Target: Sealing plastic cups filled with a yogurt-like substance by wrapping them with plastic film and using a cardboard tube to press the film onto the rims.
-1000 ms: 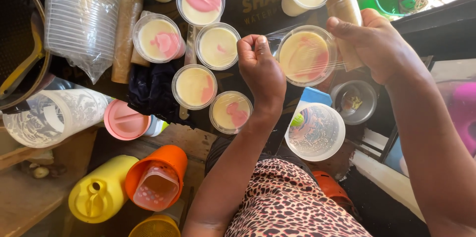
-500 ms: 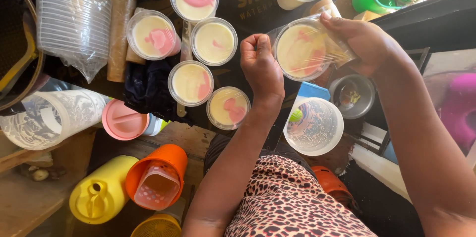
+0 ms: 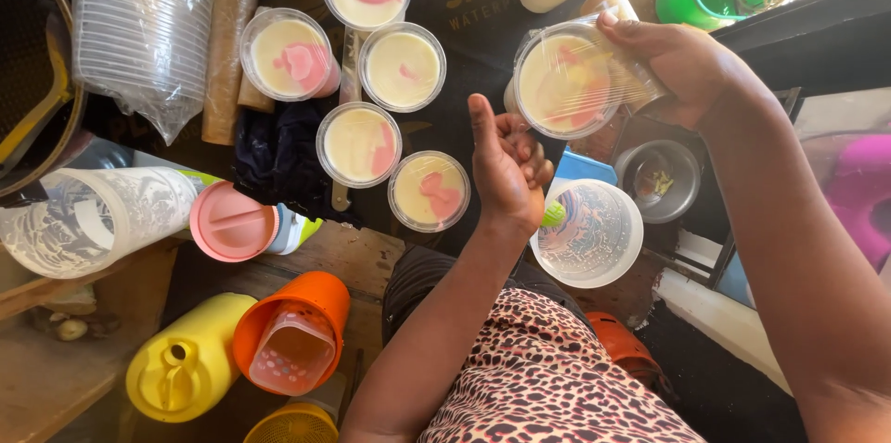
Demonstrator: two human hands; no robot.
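Bright daylight from upper right, glare there, sharp w/ wide-angle edge stretch.

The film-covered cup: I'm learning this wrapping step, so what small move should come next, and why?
Probably bring the left hand up to smooth the film down the side of the cup. The right hand holds it tilted, film wrinkled over the creamy filling, and the left hand is empty beside it, thumb up.

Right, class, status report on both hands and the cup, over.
Right hand holds film-covered cup, tilted. Left hand beside it, thumb up, holding nothing visible. Five filled cups on the table close below.
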